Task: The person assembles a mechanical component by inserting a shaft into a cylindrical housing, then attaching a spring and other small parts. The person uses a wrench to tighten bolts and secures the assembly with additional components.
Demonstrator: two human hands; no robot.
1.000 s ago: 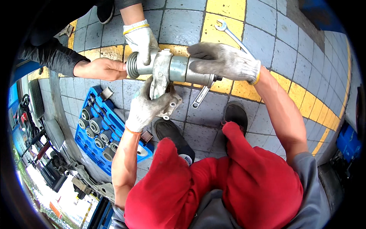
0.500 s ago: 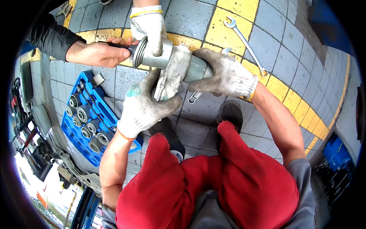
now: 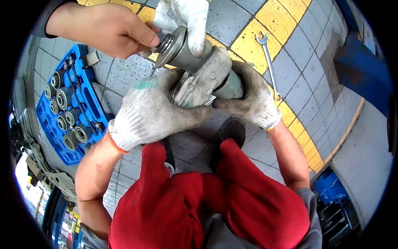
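Note:
A pale cast-metal part (image 3: 203, 79) with bolt heads on its face is held up in front of me. My gloved left hand (image 3: 153, 103) is closed round its near lower end. A smooth grey metal sleeve (image 3: 231, 86) stands out from its right side, and my gloved right hand (image 3: 251, 97) wraps round that sleeve. On the opposite side sit another grey sleeve (image 3: 191, 58) and a round plate (image 3: 172, 45) with a threaded rod end. Another person's bare hand (image 3: 110, 29) grips at the rod end, while a white-gloved hand (image 3: 186, 16) rests on the sleeve.
On the tiled floor to the left lies an open blue case (image 3: 93, 93) with several grey metal sleeves in it. A combination spanner (image 3: 268, 62) lies at the right across a yellow line. Farther right is a blue metal structure (image 3: 360, 68).
The assembly looks larger and closer, its rod end tilted more downward at the left. Both my hands keep their hold. The other person's bare hand has come closer and higher; the view has shifted.

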